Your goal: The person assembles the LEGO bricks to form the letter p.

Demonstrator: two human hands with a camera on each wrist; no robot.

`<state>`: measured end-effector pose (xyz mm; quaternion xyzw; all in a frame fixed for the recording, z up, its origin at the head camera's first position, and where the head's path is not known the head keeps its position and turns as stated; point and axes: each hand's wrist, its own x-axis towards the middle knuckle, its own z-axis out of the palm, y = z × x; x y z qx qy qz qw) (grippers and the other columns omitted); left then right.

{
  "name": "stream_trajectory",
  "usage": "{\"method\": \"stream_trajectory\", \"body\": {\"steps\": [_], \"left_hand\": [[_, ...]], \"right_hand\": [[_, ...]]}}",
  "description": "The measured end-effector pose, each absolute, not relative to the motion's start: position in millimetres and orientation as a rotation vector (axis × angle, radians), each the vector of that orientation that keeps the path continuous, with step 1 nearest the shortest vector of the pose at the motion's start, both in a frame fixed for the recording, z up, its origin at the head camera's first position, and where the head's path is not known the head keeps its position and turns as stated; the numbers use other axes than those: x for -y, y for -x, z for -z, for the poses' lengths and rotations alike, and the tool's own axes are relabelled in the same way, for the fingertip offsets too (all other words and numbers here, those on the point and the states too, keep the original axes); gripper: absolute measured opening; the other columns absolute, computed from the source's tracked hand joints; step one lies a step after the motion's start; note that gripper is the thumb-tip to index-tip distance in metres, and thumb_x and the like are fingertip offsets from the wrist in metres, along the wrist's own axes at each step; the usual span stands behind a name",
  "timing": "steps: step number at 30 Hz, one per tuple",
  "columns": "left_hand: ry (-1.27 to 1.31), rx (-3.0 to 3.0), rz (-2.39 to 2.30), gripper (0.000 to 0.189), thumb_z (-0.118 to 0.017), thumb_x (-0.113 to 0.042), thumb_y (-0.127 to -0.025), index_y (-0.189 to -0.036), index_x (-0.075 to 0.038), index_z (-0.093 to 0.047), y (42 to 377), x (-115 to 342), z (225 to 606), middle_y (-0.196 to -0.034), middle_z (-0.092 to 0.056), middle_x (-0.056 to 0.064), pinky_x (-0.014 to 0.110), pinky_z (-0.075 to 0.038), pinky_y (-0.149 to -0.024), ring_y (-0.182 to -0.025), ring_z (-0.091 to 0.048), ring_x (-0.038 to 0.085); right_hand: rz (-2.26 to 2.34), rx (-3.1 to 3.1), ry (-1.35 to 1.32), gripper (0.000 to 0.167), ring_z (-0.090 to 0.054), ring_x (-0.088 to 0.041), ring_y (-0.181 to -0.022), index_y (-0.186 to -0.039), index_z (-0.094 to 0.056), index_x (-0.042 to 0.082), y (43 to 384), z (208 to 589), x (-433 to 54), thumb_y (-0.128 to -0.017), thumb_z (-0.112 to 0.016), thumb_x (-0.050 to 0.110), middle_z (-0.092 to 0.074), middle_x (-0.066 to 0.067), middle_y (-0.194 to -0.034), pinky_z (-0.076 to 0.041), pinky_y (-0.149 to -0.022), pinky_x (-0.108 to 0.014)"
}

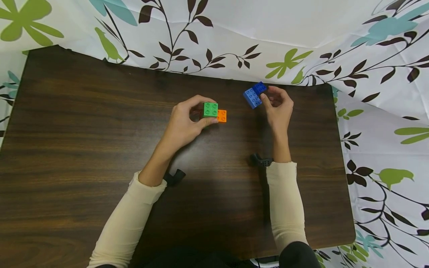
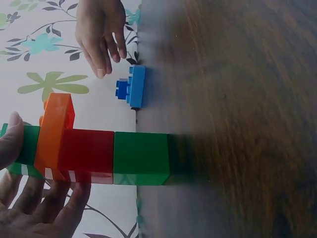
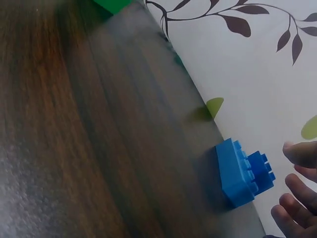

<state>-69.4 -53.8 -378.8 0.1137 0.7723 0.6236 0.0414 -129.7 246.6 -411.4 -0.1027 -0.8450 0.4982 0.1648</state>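
My left hand [image 1: 181,124] grips the upper part of a stack of toy building bricks, thumb on one side and fingers on the other. A green brick [image 1: 210,109] tops the stack. Under it an orange brick [image 1: 222,115] juts out to the right. Below come a red brick [image 2: 86,151] and, at the tabletop, another green brick [image 2: 141,158]. At the table's far edge lies a light blue brick [image 1: 252,98] with a smaller dark blue brick [image 1: 259,88] on it. My right hand [image 1: 280,109] hovers just right of this pair, fingers loosely bent, a gap showing in the right wrist view.
A dark wood-grain table [image 1: 83,149] spreads under both arms. Along its far and right sides hangs a white curtain [image 1: 241,26] with leaf and bird prints. Each wrist bears a black strap-on device, the left device [image 1: 175,177] near the tabletop.
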Motion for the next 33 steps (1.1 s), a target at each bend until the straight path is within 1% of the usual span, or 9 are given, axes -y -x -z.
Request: {"method": "stream_trajectory", "body": {"steps": [3, 7, 10, 15, 20, 22, 25, 31, 33], "left_hand": [[-0.328, -2.357, -1.907, 0.041, -0.090, -0.013, -0.088, -0.126, -0.008, -0.074, 70, 54, 378, -0.122, -0.077, 0.011, 0.045, -0.058, -0.106, -0.111, -0.072, 0.025], [-0.325, -2.328, -1.929, 0.041, -0.091, -0.010, -0.087, -0.125, -0.007, -0.075, 72, 54, 378, -0.123, -0.077, 0.012, 0.043, -0.059, -0.106, -0.112, -0.071, 0.025], [-0.302, -2.303, -1.932, 0.041, -0.091, -0.010, -0.087, -0.125, -0.007, -0.076, 73, 55, 378, -0.123, -0.077, 0.012, 0.043, -0.060, -0.105, -0.112, -0.071, 0.024], [-0.250, -2.311, -1.888, 0.041, -0.092, -0.013, -0.087, -0.125, -0.012, -0.077, 72, 55, 377, -0.123, -0.078, 0.011, 0.049, -0.062, -0.100, -0.113, -0.074, 0.026], [-0.250, -2.310, -1.885, 0.041, -0.092, -0.012, -0.086, -0.124, -0.012, -0.077, 73, 55, 378, -0.125, -0.078, 0.009, 0.050, -0.061, -0.097, -0.114, -0.076, 0.030], [-0.249, -2.311, -1.884, 0.041, -0.092, -0.011, -0.086, -0.124, -0.011, -0.077, 73, 55, 378, -0.124, -0.079, 0.010, 0.050, -0.060, -0.099, -0.113, -0.076, 0.030], [-0.250, -2.306, -1.889, 0.041, -0.092, -0.011, -0.086, -0.125, -0.010, -0.077, 73, 56, 379, -0.123, -0.079, 0.012, 0.051, -0.060, -0.101, -0.113, -0.075, 0.031], [-0.255, -2.311, -1.889, 0.043, -0.092, -0.011, -0.086, -0.127, -0.010, -0.077, 72, 56, 380, -0.124, -0.079, 0.013, 0.051, -0.059, -0.102, -0.113, -0.075, 0.031], [-0.259, -2.310, -1.890, 0.043, -0.092, -0.011, -0.086, -0.127, -0.009, -0.077, 72, 56, 381, -0.124, -0.079, 0.013, 0.051, -0.059, -0.103, -0.114, -0.075, 0.032]], "right_hand": [[-1.415, 2.422, 0.331, 0.035, -0.063, -0.027, -0.101, -0.128, -0.073, -0.005, 129, 404, -238, -0.095, -0.081, 0.004, -0.073, -0.024, -0.126, -0.054, -0.093, -0.032], [-1.430, 2.419, 0.346, 0.037, -0.062, -0.022, -0.097, -0.128, -0.073, -0.006, 133, 408, -239, -0.094, -0.082, 0.005, -0.072, -0.023, -0.126, -0.053, -0.089, -0.024], [-1.450, 2.402, 0.353, 0.037, -0.061, -0.016, -0.094, -0.127, -0.075, -0.002, 139, 421, -247, -0.093, -0.084, 0.010, -0.073, -0.019, -0.125, -0.051, -0.086, -0.019], [-1.475, 2.390, 0.403, 0.036, -0.062, -0.014, -0.094, -0.125, -0.076, 0.004, 144, 427, -248, -0.092, -0.087, 0.015, -0.075, -0.012, -0.124, -0.052, -0.084, -0.019], [-1.487, 2.407, 0.442, 0.041, -0.060, -0.012, -0.095, -0.127, -0.075, 0.004, 147, 430, -247, -0.091, -0.088, 0.018, -0.074, -0.013, -0.127, -0.051, -0.084, -0.020], [-1.489, 2.411, 0.445, 0.042, -0.060, -0.012, -0.095, -0.129, -0.074, 0.002, 149, 432, -247, -0.091, -0.088, 0.017, -0.073, -0.015, -0.128, -0.051, -0.084, -0.020], [-1.489, 2.412, 0.447, 0.042, -0.059, -0.012, -0.094, -0.129, -0.074, 0.002, 150, 433, -247, -0.092, -0.087, 0.017, -0.073, -0.015, -0.125, -0.050, -0.083, -0.021], [-1.528, 2.381, 0.479, 0.033, -0.059, -0.009, -0.095, -0.127, -0.076, 0.007, 153, 435, -246, -0.095, -0.083, 0.014, -0.071, -0.002, -0.118, -0.047, -0.084, -0.022], [-1.546, 2.364, 0.483, 0.031, -0.059, -0.009, -0.096, -0.126, -0.076, 0.007, 152, 435, -245, -0.096, -0.082, 0.013, -0.071, 0.000, -0.117, -0.047, -0.084, -0.023]]}}
